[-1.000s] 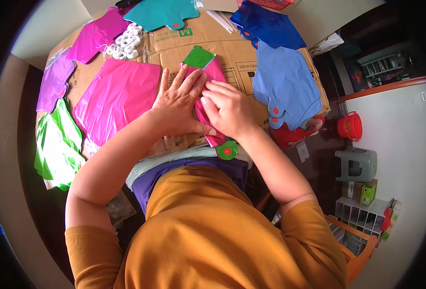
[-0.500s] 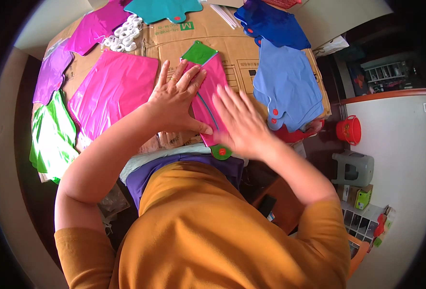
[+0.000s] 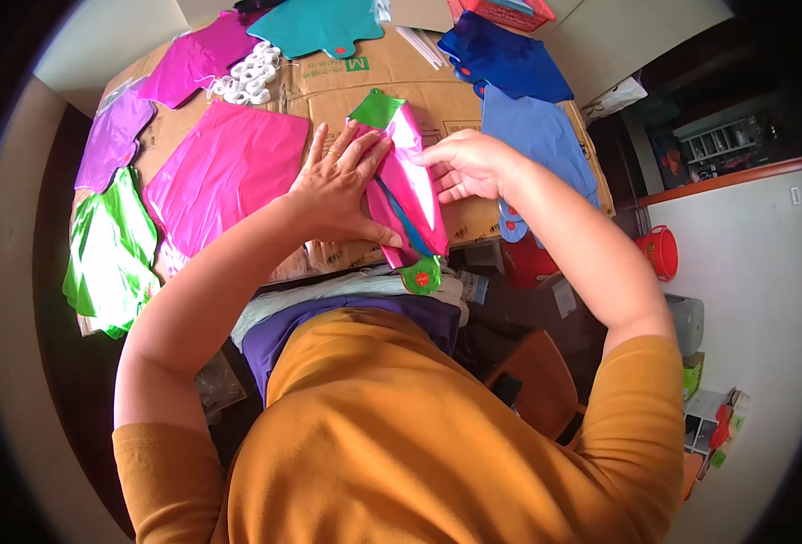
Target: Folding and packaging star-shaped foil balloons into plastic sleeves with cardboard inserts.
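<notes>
A folded pink and green plastic piece (image 3: 424, 204), flat and glossy like a deflated inflatable, lies on the cardboard in front of me. Green shows at its far end and on its rounded near tab, which bears a red dot. My left hand (image 3: 333, 195) presses on its left side, fingers spread and thumb stretched toward the near tab. With thumb and fingers, my right hand (image 3: 469, 165) grips the right edge, which stands raised and catches the light. A dark blue-green strip shows between the two pink folds. The right fingertips are partly hidden.
A large pink sheet (image 3: 229, 177) lies to the left, with purple (image 3: 115, 136) and shiny green (image 3: 111, 254) pieces beyond. Light blue (image 3: 537, 145), dark blue (image 3: 505, 59) and teal (image 3: 315, 27) pieces surround white string bundles (image 3: 251, 72) and white sticks (image 3: 422, 47). A red basket (image 3: 510, 16) stands far right.
My right hand has moved from lying flat over the pink piece to its right edge and now lifts that edge. The left hand stays spread on it. The view has shifted slightly.
</notes>
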Available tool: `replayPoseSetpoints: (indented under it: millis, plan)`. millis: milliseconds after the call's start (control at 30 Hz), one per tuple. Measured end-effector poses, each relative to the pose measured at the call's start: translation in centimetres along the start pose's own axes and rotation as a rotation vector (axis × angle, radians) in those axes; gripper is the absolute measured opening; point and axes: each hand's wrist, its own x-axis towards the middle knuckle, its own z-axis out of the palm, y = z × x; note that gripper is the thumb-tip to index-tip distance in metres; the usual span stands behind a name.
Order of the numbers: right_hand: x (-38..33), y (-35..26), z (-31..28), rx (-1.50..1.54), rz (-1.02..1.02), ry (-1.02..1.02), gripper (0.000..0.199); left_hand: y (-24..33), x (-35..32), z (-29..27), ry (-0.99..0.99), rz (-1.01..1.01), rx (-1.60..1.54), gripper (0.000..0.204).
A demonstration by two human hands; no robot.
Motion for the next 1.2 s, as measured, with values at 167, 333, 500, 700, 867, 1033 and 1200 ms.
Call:
replayPoseSetpoints:
  millis: [167,333,500,700,867,1033,1200]
  plan:
    - [2.1,1.9,1.9,-0.002,-0.104,0.085,0.013,-0.4,-0.4,-0.2,0.138,0.046,-0.136,0.128]
    - [-1.1,2.6,2.7,0.024,-0.396,0.151,0.017,-0.4,-2.6,-2.7,0.487,-0.185,-1.110,0.098]
    - [-4.4,3.2,5.6,0.158,-0.624,0.055,0.014,2.2,-2.2,-4.3,0.028,-0.330,-1.849,0.038]
    - [-6.6,4.2,6.1,0.232,-0.623,0.019,0.016,3.6,-3.0,-6.3,0.046,-0.343,-1.585,0.018]
    - [-7.2,5.5,6.9,0.346,-0.736,-0.065,0.018,4.1,-3.6,-7.4,-0.009,-0.363,-1.622,0.014]
    - [-8.5,5.0,6.9,0.473,-1.020,-0.114,0.014,4.7,-4.1,-9.1,0.232,-0.050,-1.752,0.010]
    - [-9.1,2.2,5.3,0.559,-0.983,-0.544,0.020,4.7,-4.3,-13.5,0.376,0.372,-0.872,0.024]
